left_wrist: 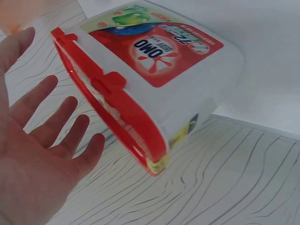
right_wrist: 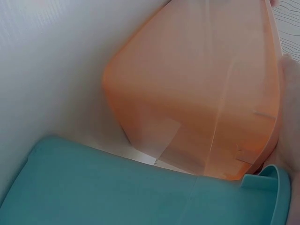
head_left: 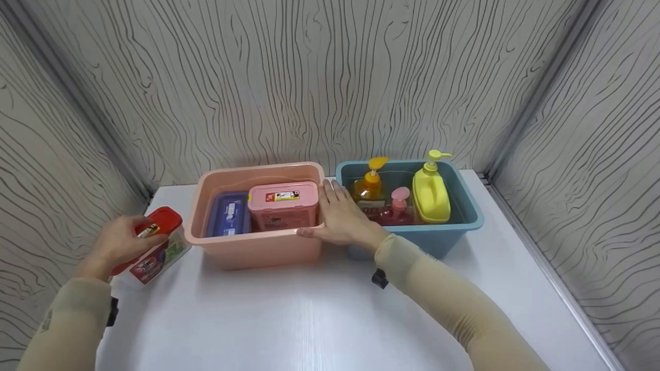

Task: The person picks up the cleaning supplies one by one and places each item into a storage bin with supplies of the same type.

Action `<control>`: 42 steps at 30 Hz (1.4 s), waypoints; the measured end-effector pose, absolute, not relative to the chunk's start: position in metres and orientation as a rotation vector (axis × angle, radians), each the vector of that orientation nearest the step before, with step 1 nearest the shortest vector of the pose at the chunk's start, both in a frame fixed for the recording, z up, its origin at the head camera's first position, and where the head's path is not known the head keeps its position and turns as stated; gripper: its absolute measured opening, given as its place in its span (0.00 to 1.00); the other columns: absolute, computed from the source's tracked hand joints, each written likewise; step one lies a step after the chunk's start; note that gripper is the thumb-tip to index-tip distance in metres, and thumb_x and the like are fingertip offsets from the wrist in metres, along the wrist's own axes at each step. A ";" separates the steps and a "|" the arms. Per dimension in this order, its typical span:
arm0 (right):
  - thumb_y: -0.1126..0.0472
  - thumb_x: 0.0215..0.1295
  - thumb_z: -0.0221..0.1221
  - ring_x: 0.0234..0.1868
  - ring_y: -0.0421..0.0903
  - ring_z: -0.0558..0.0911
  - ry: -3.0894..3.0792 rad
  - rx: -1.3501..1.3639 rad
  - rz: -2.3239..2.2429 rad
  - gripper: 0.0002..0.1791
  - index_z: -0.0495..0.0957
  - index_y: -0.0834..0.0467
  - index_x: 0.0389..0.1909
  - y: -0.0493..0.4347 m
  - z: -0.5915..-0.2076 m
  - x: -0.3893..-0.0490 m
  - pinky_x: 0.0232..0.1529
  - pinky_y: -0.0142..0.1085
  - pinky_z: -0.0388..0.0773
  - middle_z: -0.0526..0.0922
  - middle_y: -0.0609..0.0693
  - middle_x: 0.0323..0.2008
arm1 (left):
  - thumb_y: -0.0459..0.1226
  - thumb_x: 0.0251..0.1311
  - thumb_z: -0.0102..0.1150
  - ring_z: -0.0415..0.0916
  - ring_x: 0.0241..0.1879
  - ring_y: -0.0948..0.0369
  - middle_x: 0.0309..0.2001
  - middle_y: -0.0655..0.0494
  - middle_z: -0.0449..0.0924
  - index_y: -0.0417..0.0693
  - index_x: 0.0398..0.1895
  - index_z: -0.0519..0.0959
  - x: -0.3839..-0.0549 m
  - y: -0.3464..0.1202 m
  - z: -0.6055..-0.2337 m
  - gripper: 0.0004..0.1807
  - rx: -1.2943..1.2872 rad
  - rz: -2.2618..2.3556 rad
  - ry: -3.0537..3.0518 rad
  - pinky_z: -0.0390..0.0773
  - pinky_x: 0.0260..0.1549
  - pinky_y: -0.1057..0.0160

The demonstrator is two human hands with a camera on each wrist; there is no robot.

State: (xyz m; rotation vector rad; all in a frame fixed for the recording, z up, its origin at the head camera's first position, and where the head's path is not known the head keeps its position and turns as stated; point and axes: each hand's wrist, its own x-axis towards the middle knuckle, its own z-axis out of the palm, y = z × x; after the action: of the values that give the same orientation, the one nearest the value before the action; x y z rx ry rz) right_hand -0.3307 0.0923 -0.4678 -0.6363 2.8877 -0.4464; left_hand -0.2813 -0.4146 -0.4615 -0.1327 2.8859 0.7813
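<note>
My left hand (head_left: 121, 242) is above a white OMO detergent box (head_left: 149, 265) with a red lid, left of the pink bin (head_left: 263, 251). The left wrist view shows that hand with fingers spread beside the red lid (left_wrist: 136, 124); no finger wraps the box there. My right hand (head_left: 340, 216) rests flat on the pink bin's right rim, its thumb near the front corner. Inside the pink bin are a blue-lidded box (head_left: 230, 214) and a pink-lidded box (head_left: 283, 203). Only a sliver of my right hand shows at the right wrist view's edge.
Close to the pink bin's right stands a teal bin (head_left: 397, 242). It holds an orange-topped pump bottle (head_left: 370, 188), a pink-topped pump bottle (head_left: 398, 206) and a yellow pump bottle (head_left: 433, 198). Both bins stand on a white table (head_left: 289, 319), with patterned panels (head_left: 309, 77) behind and at the sides.
</note>
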 end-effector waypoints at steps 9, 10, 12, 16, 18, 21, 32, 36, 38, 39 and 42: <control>0.08 0.61 0.52 0.96 0.59 0.35 2.883 -0.619 -0.438 0.80 0.33 0.59 0.94 0.091 -0.467 -0.331 0.95 0.56 0.35 0.33 0.58 0.95 | 0.59 0.70 0.74 0.67 0.66 0.30 0.72 0.24 0.70 0.30 0.79 0.72 -0.271 -0.426 -0.472 0.50 -0.160 0.830 2.882 0.80 0.67 0.24; 0.08 0.61 0.52 0.96 0.59 0.35 2.883 -0.617 -0.435 0.80 0.33 0.59 0.94 0.091 -0.467 -0.331 0.95 0.56 0.35 0.33 0.58 0.95 | 0.59 0.70 0.74 0.66 0.67 0.29 0.73 0.23 0.69 0.30 0.79 0.72 -0.270 -0.427 -0.473 0.50 -0.165 0.829 2.883 0.78 0.68 0.22; 0.08 0.61 0.53 0.96 0.59 0.35 2.886 -0.619 -0.439 0.79 0.34 0.59 0.94 0.092 -0.467 -0.331 0.95 0.56 0.35 0.34 0.58 0.95 | 0.59 0.70 0.74 0.63 0.69 0.26 0.75 0.21 0.64 0.30 0.80 0.70 -0.268 -0.428 -0.475 0.50 -0.175 0.825 2.883 0.75 0.69 0.20; 0.09 0.61 0.54 0.96 0.60 0.36 2.890 -0.625 -0.464 0.80 0.34 0.59 0.94 0.092 -0.468 -0.331 0.95 0.56 0.36 0.35 0.58 0.95 | 0.58 0.70 0.74 0.57 0.74 0.22 0.80 0.18 0.57 0.31 0.82 0.68 -0.265 -0.431 -0.478 0.51 -0.186 0.838 2.877 0.71 0.71 0.17; 0.08 0.60 0.54 0.96 0.60 0.37 2.893 -0.630 -0.472 0.80 0.34 0.59 0.94 0.092 -0.468 -0.331 0.95 0.57 0.37 0.36 0.59 0.95 | 0.57 0.69 0.75 0.55 0.76 0.21 0.82 0.18 0.53 0.32 0.83 0.67 -0.263 -0.433 -0.480 0.52 -0.197 0.856 2.866 0.70 0.71 0.16; 0.09 0.60 0.54 0.96 0.60 0.37 2.897 -0.631 -0.475 0.80 0.35 0.59 0.94 0.093 -0.467 -0.331 0.95 0.57 0.37 0.36 0.59 0.95 | 0.58 0.68 0.75 0.51 0.78 0.19 0.84 0.18 0.49 0.33 0.85 0.66 -0.262 -0.436 -0.483 0.53 -0.215 0.875 2.851 0.68 0.71 0.15; 0.09 0.61 0.54 0.96 0.59 0.36 2.889 -0.603 -0.454 0.80 0.33 0.58 0.94 0.092 -0.468 -0.330 0.95 0.56 0.35 0.34 0.58 0.95 | 0.64 0.69 0.73 0.48 0.81 0.20 0.86 0.20 0.45 0.43 0.88 0.62 -0.260 -0.439 -0.499 0.56 -0.404 1.050 2.755 0.67 0.76 0.19; 0.09 0.61 0.53 0.96 0.60 0.36 2.889 -0.611 -0.439 0.79 0.33 0.59 0.93 0.092 -0.467 -0.330 0.95 0.56 0.35 0.34 0.58 0.95 | 0.61 0.69 0.74 0.48 0.82 0.22 0.88 0.22 0.45 0.44 0.88 0.63 -0.262 -0.437 -0.503 0.54 -0.486 1.135 2.722 0.69 0.77 0.22; 0.09 0.62 0.53 0.96 0.60 0.36 2.889 -0.619 -0.433 0.80 0.33 0.59 0.93 0.092 -0.467 -0.331 0.95 0.56 0.36 0.34 0.59 0.95 | 0.60 0.69 0.75 0.49 0.82 0.23 0.88 0.23 0.46 0.45 0.88 0.63 -0.262 -0.436 -0.504 0.54 -0.530 1.157 2.712 0.69 0.78 0.22; 0.08 0.62 0.53 0.96 0.60 0.36 2.890 -0.624 -0.431 0.80 0.34 0.59 0.93 0.093 -0.467 -0.331 0.95 0.56 0.36 0.34 0.59 0.95 | 0.60 0.69 0.75 0.49 0.82 0.23 0.88 0.23 0.46 0.45 0.88 0.63 -0.262 -0.436 -0.504 0.54 -0.552 1.165 2.708 0.70 0.78 0.23; 0.09 0.62 0.53 0.96 0.61 0.37 2.894 -0.638 -0.434 0.79 0.34 0.60 0.93 0.093 -0.467 -0.331 0.95 0.56 0.36 0.35 0.60 0.95 | 0.58 0.70 0.75 0.51 0.82 0.23 0.88 0.23 0.47 0.44 0.88 0.64 -0.263 -0.433 -0.504 0.52 -0.589 1.155 2.720 0.70 0.78 0.23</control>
State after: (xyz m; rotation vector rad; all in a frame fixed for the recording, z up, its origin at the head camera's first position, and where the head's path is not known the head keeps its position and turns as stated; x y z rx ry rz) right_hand -0.3309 0.0928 -0.4669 -0.6380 2.8941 -0.4335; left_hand -0.2634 -0.4332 -0.5036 -0.5888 2.7201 1.1553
